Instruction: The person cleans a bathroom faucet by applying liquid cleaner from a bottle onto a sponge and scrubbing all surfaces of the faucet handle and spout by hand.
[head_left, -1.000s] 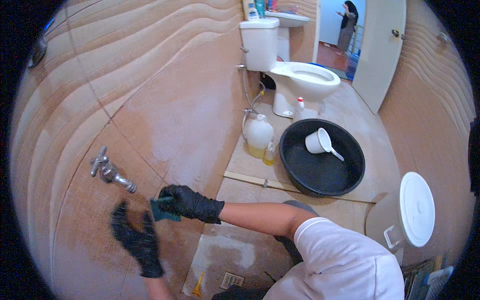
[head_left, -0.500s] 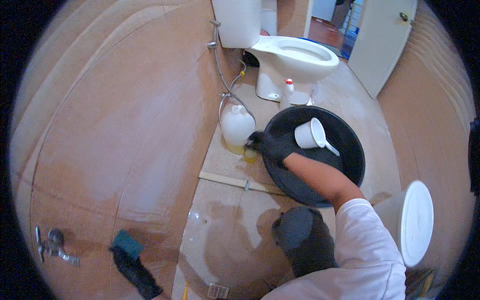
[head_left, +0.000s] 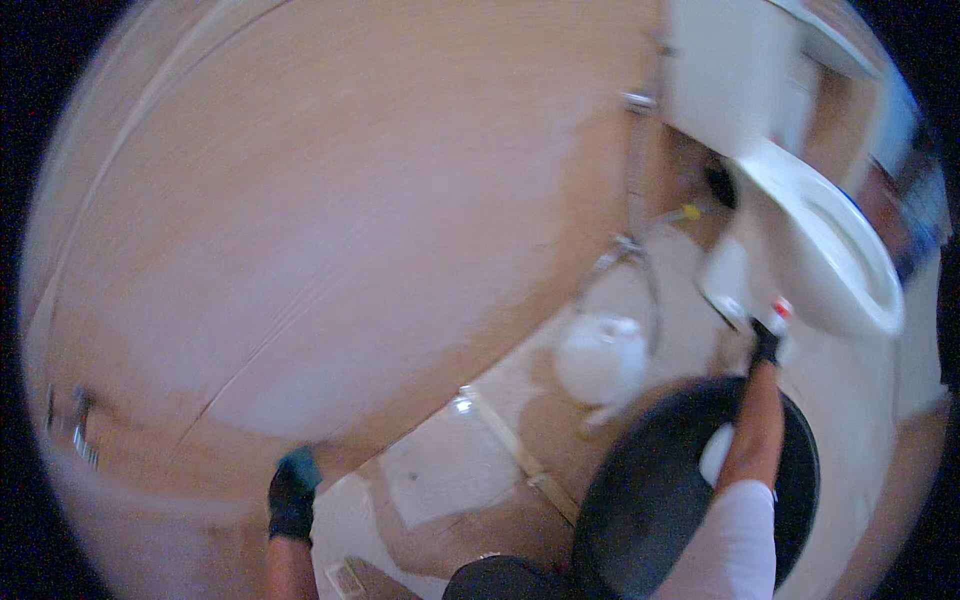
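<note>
One left hand point(head_left: 291, 507) grips one green pad point(head_left: 304, 465); one right hand point(head_left: 766, 344), grip unclear, is at one bottle point(head_left: 781, 309).

gloved hands: 2 (1 left hand point(head_left: 291, 503), 1 right hand point(head_left: 766, 342))
green pad point(head_left: 306, 466): 1
red-capped bottle point(head_left: 781, 309): 1
white jug point(head_left: 602, 366): 1
small blurred bottle point(head_left: 596, 421): 1
black basin point(head_left: 640, 495): 1
white dipper point(head_left: 715, 455): 1
toilet point(head_left: 795, 235): 1
wall tap point(head_left: 82, 422): 1
floor drain point(head_left: 347, 579): 1

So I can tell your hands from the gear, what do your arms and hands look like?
The left hand and right hand wear black gloves ending near the wrist. Visible forearms are bare; a white sleeve shows on the right. Blur hides any markings.
</note>
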